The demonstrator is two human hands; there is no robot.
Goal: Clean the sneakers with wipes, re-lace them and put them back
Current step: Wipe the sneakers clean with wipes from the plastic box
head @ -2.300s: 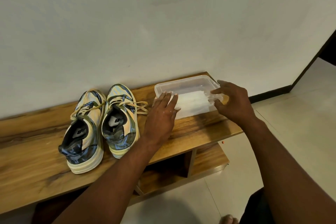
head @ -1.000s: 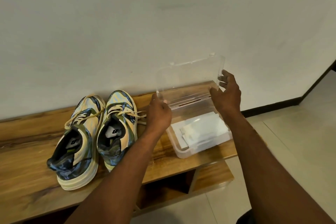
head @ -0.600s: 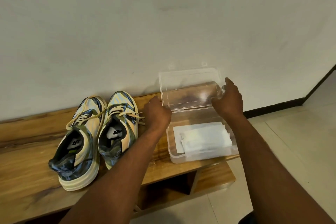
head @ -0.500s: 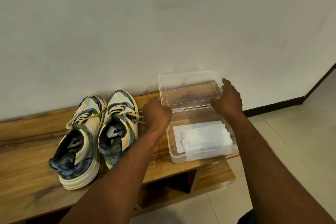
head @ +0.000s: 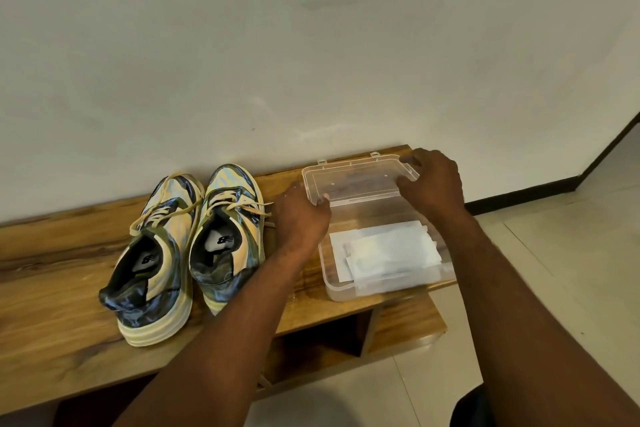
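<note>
Two cream, blue and olive sneakers with cream laces stand side by side on the wooden bench, the left sneaker (head: 152,260) and the right sneaker (head: 227,236), toes toward the wall. To their right sits a clear plastic box (head: 388,284) holding white wipes (head: 388,253). Its clear lid (head: 360,180) lies nearly flat behind the box, against the wall. My left hand (head: 299,218) grips the lid's left corner. My right hand (head: 433,184) holds the lid's right end.
The wooden bench (head: 52,322) runs along a white wall and ends just right of the box. An open shelf (head: 405,322) lies under its right end. Pale floor tiles (head: 561,260) spread to the right, with a dark skirting board (head: 519,196).
Both hands lifted the lid off the box, swung it up toward the wall and lowered it down behind the box. The box now sits open nearer the bench's front edge.
</note>
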